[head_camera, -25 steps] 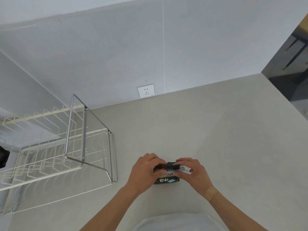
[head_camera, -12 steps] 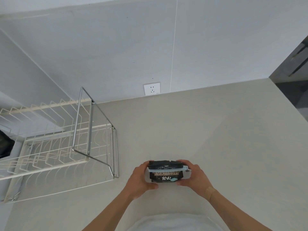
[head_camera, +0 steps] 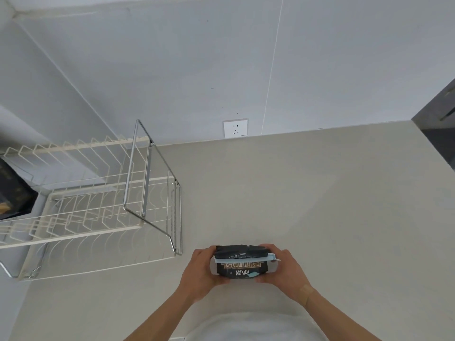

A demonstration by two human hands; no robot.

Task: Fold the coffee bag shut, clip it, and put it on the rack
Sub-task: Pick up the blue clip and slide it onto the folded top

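Observation:
A small black coffee bag point(head_camera: 241, 267) with pale lettering is held just above the beige counter, near its front edge. A light blue clip point(head_camera: 243, 258) runs across the bag below its folded top. My left hand point(head_camera: 200, 271) grips the bag's left side and my right hand point(head_camera: 283, 269) grips its right side, by the clip's end. The white and chrome wire rack point(head_camera: 98, 207) stands to the left, apart from the bag.
The beige counter point(head_camera: 320, 205) stretches to the wall, where a white socket point(head_camera: 235, 128) sits. A dark object point(head_camera: 12, 193) lies at the rack's far left. The counter's right edge point(head_camera: 433, 148) drops off to a dark floor.
My hands went from pinching the clip on the bag's top to holding the bag by both sides. The bag now faces me with the clip across it. The view shifted left.

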